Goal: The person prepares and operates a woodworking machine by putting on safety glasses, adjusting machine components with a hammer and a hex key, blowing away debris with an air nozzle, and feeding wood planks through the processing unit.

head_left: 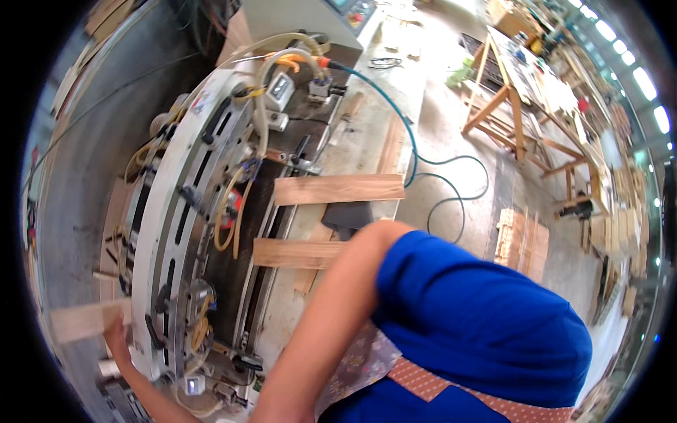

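Note:
My left hand [117, 334] is at the far left, past the long white machine beam. Its fingers are closed on the near end of a short, pale wooden board [83, 321], which lies level beside the beam. My right arm, in a blue short sleeve, crosses the lower middle, and its forearm runs down out of the picture, so the right hand is hidden. Beyond that arm lie two brown wooden boards, the farther one [338, 189] whole in view and the nearer one [296, 254] partly covered by the arm. A dark flat piece [347, 217] sits between them.
The machine beam [173, 190] carries clamps, air hoses and small gauges. A control panel [345, 15] stands at its far end. A teal hose [386, 99] loops onto the floor. To the right are a stack of wood pieces [522, 243] and a wooden trestle [509, 106].

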`<state>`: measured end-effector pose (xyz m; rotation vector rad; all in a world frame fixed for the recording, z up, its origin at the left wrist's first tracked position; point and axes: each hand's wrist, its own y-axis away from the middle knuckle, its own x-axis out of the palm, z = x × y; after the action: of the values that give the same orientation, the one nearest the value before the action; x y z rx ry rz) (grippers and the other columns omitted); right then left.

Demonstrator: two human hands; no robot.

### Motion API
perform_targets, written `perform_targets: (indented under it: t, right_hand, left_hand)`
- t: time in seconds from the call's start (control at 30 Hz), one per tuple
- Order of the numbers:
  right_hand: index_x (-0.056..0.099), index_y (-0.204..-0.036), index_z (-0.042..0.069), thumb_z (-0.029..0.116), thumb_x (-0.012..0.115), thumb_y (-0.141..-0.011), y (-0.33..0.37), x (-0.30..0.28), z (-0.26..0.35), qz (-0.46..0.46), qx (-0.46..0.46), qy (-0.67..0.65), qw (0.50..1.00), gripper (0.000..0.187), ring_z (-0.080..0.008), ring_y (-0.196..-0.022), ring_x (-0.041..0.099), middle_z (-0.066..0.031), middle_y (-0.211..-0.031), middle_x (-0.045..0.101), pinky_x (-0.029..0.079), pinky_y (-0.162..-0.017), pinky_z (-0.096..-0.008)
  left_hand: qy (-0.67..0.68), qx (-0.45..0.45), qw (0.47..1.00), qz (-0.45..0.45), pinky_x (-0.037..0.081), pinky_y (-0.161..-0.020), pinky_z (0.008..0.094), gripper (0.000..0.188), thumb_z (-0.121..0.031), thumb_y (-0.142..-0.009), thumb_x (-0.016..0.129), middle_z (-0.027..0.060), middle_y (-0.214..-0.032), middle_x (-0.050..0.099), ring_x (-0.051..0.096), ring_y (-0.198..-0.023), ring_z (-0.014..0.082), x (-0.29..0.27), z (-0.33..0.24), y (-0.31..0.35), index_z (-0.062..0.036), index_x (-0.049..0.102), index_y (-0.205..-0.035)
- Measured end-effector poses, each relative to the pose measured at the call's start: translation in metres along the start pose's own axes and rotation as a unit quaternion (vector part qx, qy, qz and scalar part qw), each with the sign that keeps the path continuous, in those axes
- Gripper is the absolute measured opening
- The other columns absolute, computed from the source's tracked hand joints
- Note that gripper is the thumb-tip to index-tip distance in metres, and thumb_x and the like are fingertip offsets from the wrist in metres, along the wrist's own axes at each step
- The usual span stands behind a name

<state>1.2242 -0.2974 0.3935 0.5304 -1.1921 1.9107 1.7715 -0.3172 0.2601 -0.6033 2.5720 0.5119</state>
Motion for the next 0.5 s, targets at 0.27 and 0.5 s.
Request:
perform_targets:
  t: [0.27, 0.5]
  right_hand:
    - [0.051, -0.119, -0.002, 0.039, 0.058, -0.088, -0.024, -0.014, -0.023, 0.080, -0.060, 0.179, 0.979, 0.051, -0.0268, -0.094, 0.063, -0.0156, -0.103, 0.064, 0.049, -0.082, -0.0380]
    - [0.055, -0.114, 0.000, 0.040, 0.062, -0.085, -0.025, -0.025, -0.029, 0.082, -0.093, 0.244, 0.962, 0.050, -0.0262, -0.089, 0.064, -0.0140, -0.100, 0.065, 0.050, -0.078, -0.0377]
  left_hand:
    - [-0.016, 0.009, 1.000, 0.025, 0.044, -0.088, 0.0286, 0.053, -0.019, -0.078, 0.073, 0.0067, -0.110, 0.058, 0.056, -0.104, 0.0161, 0.001, -0.006, -0.015, -0.0019, 0.051, -0.123]
    - [0.040, 0.018, 0.999, 0.000, 0.044, -0.090, 0.0278, 0.058, -0.021, -0.078, 0.074, 0.0078, -0.114, 0.057, 0.056, -0.105, 0.0166, 0.020, -0.027, 0.007, -0.0010, 0.047, -0.126]
